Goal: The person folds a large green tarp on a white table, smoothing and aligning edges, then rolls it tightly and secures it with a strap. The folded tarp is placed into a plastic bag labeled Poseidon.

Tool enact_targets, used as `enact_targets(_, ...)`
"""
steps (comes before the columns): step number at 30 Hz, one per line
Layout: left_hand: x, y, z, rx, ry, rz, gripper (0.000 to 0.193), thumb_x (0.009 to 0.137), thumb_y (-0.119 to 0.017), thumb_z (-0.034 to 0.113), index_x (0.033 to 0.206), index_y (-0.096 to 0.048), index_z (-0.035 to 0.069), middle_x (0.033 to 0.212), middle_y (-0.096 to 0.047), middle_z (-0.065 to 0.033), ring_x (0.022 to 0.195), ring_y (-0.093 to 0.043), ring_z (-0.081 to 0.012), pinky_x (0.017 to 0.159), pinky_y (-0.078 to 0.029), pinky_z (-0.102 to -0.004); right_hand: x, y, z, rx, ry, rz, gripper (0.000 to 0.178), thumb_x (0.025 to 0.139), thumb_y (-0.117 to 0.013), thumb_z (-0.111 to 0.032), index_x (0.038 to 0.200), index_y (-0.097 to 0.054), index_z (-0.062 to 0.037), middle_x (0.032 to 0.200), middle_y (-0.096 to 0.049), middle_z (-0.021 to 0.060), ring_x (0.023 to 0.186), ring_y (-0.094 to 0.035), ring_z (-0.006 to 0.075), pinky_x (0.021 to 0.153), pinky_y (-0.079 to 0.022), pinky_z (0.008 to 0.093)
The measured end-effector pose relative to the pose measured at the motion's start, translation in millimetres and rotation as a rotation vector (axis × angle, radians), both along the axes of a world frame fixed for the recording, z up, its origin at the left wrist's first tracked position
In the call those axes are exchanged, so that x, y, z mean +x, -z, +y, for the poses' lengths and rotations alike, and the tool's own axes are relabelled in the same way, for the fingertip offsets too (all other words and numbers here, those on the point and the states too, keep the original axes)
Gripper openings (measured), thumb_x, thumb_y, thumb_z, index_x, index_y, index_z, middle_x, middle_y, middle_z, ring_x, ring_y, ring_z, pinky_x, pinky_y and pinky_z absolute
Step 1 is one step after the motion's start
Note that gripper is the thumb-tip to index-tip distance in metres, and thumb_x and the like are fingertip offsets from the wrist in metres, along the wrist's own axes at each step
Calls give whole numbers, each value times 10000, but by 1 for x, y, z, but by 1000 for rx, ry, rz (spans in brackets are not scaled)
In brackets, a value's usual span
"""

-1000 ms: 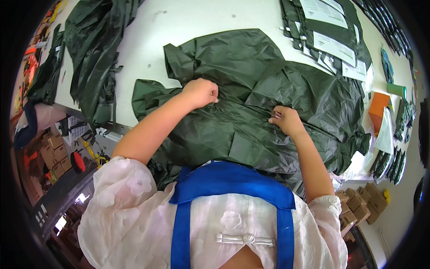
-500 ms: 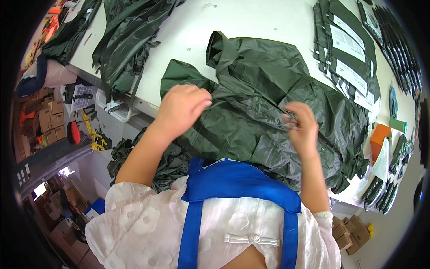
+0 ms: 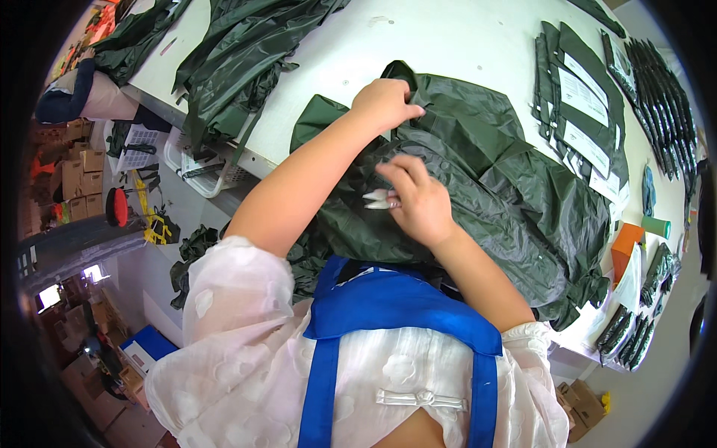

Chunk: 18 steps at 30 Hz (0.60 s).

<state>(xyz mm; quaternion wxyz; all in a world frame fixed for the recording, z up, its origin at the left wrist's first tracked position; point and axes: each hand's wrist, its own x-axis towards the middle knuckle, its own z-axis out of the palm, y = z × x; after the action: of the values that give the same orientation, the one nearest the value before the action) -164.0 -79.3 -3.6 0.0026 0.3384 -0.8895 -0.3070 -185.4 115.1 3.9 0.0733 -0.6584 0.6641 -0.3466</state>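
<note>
A dark green, shiny coated garment [image 3: 478, 179] lies crumpled on the table before me. My left hand [image 3: 385, 108] is closed on its cloth near the far left edge, fingers and thumb pinching beside a rolled-up end [image 3: 401, 72]. Lower and a little right, my right hand [image 3: 420, 200] is curled round small thread snips [image 3: 379, 200]. Their short pale blades point left, slightly apart, just above the cloth. The handle of the snips is hidden in my fingers.
More green garments [image 3: 231, 67] hang over the table's left edge. Labelled flat garments [image 3: 582, 97] and black packets [image 3: 657, 97] lie at the far right. An orange box [image 3: 626, 250] and a green roll [image 3: 656, 227] stand nearer. Another person's sleeve [image 3: 63, 97] shows far left.
My left hand has moved away from me and right, onto the garment's far edge. My right hand has swung left, and the snips now show plainly. The view has shifted slightly.
</note>
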Motion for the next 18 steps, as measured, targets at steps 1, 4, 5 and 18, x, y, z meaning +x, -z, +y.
enact_targets(1,-4,3,-6,-53,45,-33,362,792,-713,345,903,-655,4,791,-655,-129,750,-635,-252,672,-506,-361,0,-2,-5,23,44,28,472,657,-710,-75,1109,-578,-108,1100,-552,75,691,-634,246,613,-526,344)
enact_targets(4,3,4,-12,597,-46,185,260,832,-690,263,802,-612,17,690,-563,-48,639,-559,-161,580,-480,-306,5,-2,-20,-10,32,5,465,673,-697,-87,1120,-570,-108,1100,-568,78,701,-638,239,615,-526,343)
enact_targets(5,8,3,-14,694,-66,203,235,848,-678,238,767,-585,38,683,-523,-16,637,-523,-130,569,-465,-281,9,-2,-28,-11,51,-11,432,680,-691,-90,1097,-582,-101,1087,-576,82,706,-640,245,618,-527,348)
enact_targets(18,106,-33,39,931,26,503,140,847,-663,50,973,-630,-2,842,-640,-9,755,-578,-68,690,-479,-224,-1,-54,1,-122,9,-91,359,605,-627,35,953,-647,-52,829,-629,50,699,-616,221,621,-476,329)
